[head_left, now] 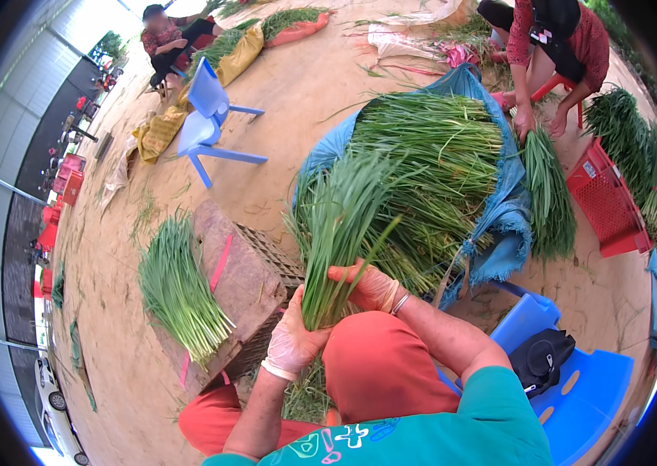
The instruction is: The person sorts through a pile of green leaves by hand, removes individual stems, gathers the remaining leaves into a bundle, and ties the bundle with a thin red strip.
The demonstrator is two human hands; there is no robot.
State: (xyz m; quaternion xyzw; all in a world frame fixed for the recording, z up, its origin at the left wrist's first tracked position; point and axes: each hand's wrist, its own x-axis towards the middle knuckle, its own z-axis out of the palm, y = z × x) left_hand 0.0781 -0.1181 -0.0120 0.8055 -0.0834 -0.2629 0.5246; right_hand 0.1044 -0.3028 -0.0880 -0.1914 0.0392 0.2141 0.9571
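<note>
Upright before me stands a bunch of long green chives (336, 225), pale at the lower ends. My left hand (293, 335), in a thin see-through glove, is closed around its base. From the other side my right hand (369, 286), gloved too, is closed on the stems, thumb and fingers against them; a few blades stick out above it. Just beyond lies a big heap of chives (429, 155) on an open blue woven sack (508, 252). Left of my hands, another chive bunch (181, 287) rests on a worn board (243, 283) atop a plastic crate (270, 252).
A blue chair (208, 116) stands ahead left. Beside me at right, another blue chair (592, 388) carries a black bag (542, 359). A seated co-worker's hands (525, 120) hold chives near a red crate (608, 198). Another person (169, 43) sits far left near yellow sacks (161, 132).
</note>
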